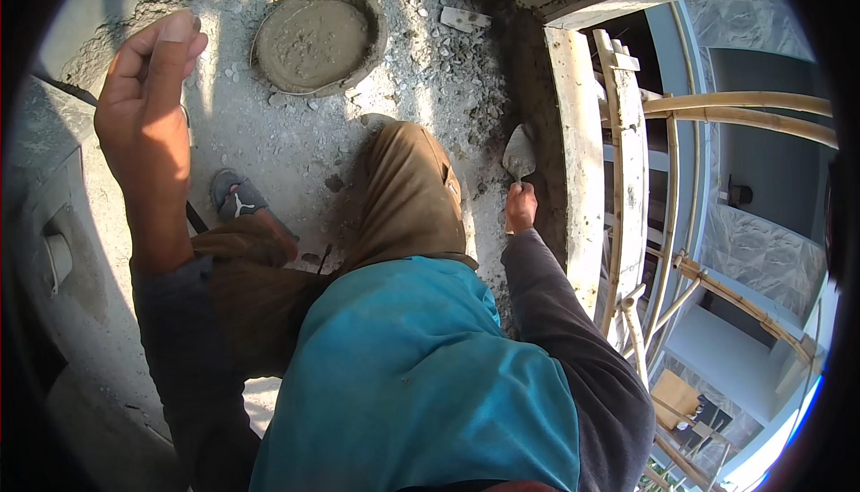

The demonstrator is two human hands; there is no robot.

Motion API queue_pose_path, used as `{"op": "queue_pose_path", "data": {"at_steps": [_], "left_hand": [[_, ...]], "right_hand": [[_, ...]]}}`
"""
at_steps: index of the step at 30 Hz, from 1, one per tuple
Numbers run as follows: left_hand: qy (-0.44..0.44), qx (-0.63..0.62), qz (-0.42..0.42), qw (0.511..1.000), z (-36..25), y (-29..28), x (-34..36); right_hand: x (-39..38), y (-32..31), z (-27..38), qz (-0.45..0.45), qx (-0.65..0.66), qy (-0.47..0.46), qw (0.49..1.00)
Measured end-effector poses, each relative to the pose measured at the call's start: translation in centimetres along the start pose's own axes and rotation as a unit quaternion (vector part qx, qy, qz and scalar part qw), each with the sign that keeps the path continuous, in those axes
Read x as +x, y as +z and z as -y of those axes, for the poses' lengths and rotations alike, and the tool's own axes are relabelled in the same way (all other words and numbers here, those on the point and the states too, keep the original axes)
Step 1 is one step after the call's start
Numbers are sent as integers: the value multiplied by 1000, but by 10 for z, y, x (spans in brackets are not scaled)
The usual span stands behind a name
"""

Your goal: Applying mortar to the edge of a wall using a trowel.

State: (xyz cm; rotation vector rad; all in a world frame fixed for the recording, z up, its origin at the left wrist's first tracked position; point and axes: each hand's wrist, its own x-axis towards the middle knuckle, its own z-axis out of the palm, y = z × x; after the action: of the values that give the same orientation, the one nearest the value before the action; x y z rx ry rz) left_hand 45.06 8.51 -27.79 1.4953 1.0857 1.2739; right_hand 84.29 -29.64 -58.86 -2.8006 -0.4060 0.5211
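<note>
My right hand (520, 208) is closed around the handle of a trowel (519, 154). The blade, grey with mortar, lies at the base of the damp cement edge (543, 89) on the right. My left hand (148, 116) is raised at the upper left, its fingers bent and drawn together. A small dark spot shows by the fingertips, too small to name. Ahead of my knee stands a round basin (377, 22) filled with wet grey mortar (318, 40).
Rubble and crumbs of cement cover the floor (430, 89), with a flat scrap (465, 19) near the far end. A pale wooden board (578, 152) runs along the right edge. Beyond it are bamboo poles (743, 102) and a lower level. My sandalled foot (236, 196) is at left.
</note>
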Motion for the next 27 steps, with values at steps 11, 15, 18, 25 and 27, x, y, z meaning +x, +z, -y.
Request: {"op": "queue_pose_path", "data": {"at_steps": [11,15,18,25,27], "left_hand": [[1,-20,4,1000,10,5,8],[-3,-43,1,999,10,6,9],[13,-42,2,999,4,-1,8],[1,-62,-32,998,-7,1,4],[25,-53,-14,998,-10,-1,4]], "right_hand": [[-73,-102,152,256,110,-123,953],[-70,-135,169,493,219,-113,834],[-45,-150,164,568,226,-58,789],[-22,-142,126,289,287,18,913],[-50,-141,147,315,188,-27,930]]}}
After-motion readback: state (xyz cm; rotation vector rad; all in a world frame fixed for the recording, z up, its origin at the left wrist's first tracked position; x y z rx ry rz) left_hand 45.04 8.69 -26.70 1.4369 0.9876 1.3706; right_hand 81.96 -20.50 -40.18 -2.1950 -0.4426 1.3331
